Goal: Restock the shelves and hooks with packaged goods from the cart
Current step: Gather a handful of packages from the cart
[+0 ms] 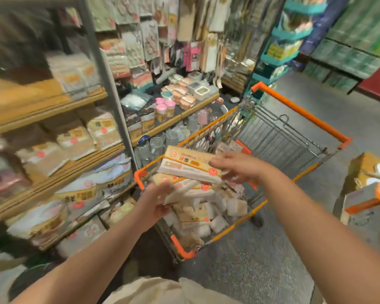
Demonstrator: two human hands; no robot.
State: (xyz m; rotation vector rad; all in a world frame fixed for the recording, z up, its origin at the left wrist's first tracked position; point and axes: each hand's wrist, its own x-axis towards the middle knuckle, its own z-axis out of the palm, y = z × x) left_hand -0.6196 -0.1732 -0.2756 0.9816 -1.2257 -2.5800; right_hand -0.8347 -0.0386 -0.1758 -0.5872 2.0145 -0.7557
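Note:
An orange-trimmed wire cart (pixel 301 110) stands in the aisle, its near end heaped with pale packaged goods (pixel 206 216). Above that heap I hold a stack of flat cream and orange packs (pixel 191 165). My left hand (pixel 156 200) grips the lower packs from the near left side. My right hand (pixel 235 167) holds the far right end of the top packs, fingers spread over them. Wooden shelves (pixel 59 172) on the left carry similar cream packs. The view is motion-blurred.
Ahead, a shelf (pixel 198 106) bears boxes, jars and glasses, with hanging goods on hooks (pixel 154 36) above. A teal rack (pixel 279 58) stands behind the cart. Cardboard boxes (pixel 364 211) and another orange-edged cart sit at right. Grey floor runs beside the cart.

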